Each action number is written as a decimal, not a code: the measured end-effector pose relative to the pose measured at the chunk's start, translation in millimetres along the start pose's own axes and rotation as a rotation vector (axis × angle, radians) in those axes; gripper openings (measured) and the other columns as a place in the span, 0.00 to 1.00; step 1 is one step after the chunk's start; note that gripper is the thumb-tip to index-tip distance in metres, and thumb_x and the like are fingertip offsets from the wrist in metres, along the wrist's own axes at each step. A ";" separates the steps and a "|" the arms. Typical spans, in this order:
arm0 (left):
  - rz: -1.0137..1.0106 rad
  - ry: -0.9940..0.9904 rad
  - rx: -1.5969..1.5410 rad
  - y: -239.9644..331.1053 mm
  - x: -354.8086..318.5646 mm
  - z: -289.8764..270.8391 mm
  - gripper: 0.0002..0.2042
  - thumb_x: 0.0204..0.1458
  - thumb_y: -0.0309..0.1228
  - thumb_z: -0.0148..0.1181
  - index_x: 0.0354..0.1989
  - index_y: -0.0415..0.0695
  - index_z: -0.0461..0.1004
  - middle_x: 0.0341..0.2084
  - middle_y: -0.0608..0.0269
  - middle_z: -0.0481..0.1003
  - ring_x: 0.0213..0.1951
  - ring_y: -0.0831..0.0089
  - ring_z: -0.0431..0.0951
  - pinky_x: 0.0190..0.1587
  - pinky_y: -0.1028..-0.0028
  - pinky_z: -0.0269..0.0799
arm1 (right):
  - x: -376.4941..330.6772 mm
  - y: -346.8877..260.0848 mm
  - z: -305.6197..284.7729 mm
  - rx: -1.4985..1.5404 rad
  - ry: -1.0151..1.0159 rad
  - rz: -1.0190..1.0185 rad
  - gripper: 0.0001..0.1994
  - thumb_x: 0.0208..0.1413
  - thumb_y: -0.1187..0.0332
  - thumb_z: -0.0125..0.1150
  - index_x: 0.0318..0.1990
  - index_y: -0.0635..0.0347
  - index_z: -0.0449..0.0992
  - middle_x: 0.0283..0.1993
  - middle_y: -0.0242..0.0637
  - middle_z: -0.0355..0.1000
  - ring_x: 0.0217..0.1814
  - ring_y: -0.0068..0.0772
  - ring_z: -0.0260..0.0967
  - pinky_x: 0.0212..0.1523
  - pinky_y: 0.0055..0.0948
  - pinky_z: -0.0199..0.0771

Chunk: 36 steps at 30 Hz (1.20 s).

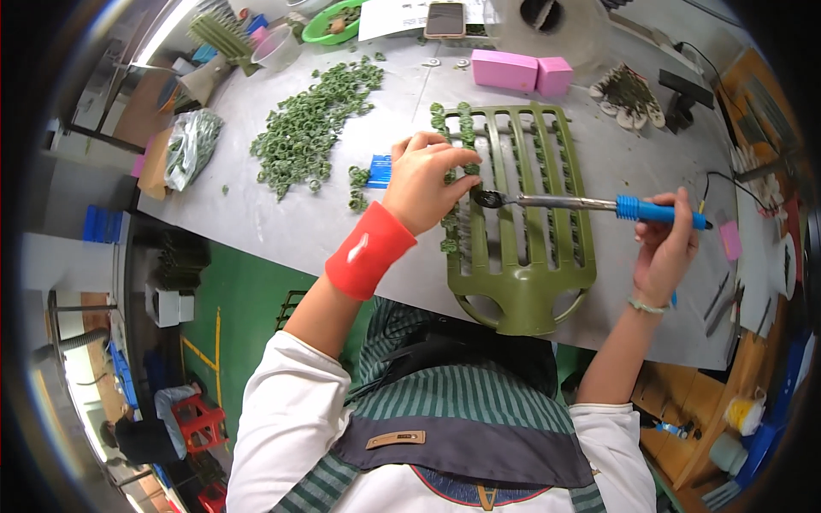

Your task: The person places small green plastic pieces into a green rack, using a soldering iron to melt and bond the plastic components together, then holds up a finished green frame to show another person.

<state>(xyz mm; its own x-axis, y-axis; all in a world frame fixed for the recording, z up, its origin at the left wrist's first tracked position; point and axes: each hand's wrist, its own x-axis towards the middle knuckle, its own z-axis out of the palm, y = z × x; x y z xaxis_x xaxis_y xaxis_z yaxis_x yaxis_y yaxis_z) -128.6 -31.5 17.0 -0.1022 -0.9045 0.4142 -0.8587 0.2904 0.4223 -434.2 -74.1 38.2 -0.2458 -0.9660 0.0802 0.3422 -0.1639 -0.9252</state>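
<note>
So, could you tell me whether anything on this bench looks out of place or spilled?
Mostly orderly. The green rings lie in a loose heap, with strays scattered toward the olive slotted rack. The left hand rests on the rack; the right hand holds a blue-handled iron.

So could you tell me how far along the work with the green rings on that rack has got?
Done: the leftmost slats of the olive slatted rack already carry green rings. In hand: the left hand presses rings there while the right hand holds a blue-handled soldering iron, its tip beside them. Left: the right-hand slats look bare, and a large pile of loose rings lies on the table.
</note>
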 end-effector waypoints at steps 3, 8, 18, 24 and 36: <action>-0.294 0.107 -0.356 -33.2 -6.1 -25.1 0.09 0.55 0.28 0.61 0.43 0.41 0.78 0.32 0.64 0.80 0.35 0.78 0.78 0.39 0.77 0.74 | -2.3 -3.8 2.0 0.000 -0.006 0.031 0.16 0.59 0.59 0.58 0.27 0.62 0.74 0.23 0.39 0.74 0.15 0.23 0.67 0.15 0.18 0.64; -0.631 -0.112 0.100 -133.2 -55.9 -60.6 0.11 0.51 0.23 0.59 0.43 0.42 0.78 0.32 0.60 0.78 0.27 0.76 0.78 0.35 0.76 0.76 | -6.1 -4.4 9.1 0.000 -0.032 0.035 0.16 0.59 0.58 0.58 0.26 0.62 0.74 0.23 0.39 0.74 0.14 0.22 0.66 0.16 0.18 0.63; -0.542 0.057 0.154 -134.6 -73.9 -59.4 0.08 0.54 0.29 0.60 0.40 0.40 0.79 0.29 0.58 0.79 0.30 0.72 0.77 0.37 0.74 0.73 | -10.0 -9.8 9.1 -0.012 -0.034 0.022 0.16 0.60 0.58 0.57 0.27 0.62 0.74 0.24 0.39 0.74 0.15 0.22 0.67 0.15 0.17 0.64; -0.649 0.092 0.147 -158.9 -43.3 -64.6 0.12 0.47 0.33 0.66 0.38 0.40 0.79 0.30 0.53 0.79 0.33 0.61 0.79 0.39 0.67 0.74 | -11.6 -14.2 12.6 -0.008 -0.028 0.008 0.16 0.61 0.58 0.56 0.28 0.62 0.74 0.24 0.39 0.74 0.15 0.22 0.67 0.15 0.17 0.65; -0.664 0.126 -0.327 -137.8 -45.2 -76.9 0.10 0.52 0.29 0.65 0.41 0.39 0.78 0.27 0.65 0.78 0.28 0.83 0.74 0.31 0.82 0.71 | -14.4 -17.6 12.5 -0.031 -0.015 0.008 0.16 0.58 0.57 0.59 0.27 0.61 0.74 0.25 0.38 0.74 0.16 0.22 0.67 0.16 0.17 0.65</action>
<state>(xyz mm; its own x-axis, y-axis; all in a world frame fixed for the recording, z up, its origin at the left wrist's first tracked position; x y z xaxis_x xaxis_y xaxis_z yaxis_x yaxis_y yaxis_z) 33.0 -6.6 2.1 0.4607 -0.8848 0.0697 -0.5250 -0.2084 0.8252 -425.3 -59.8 57.9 -0.2293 -0.9702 0.0782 0.3159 -0.1501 -0.9369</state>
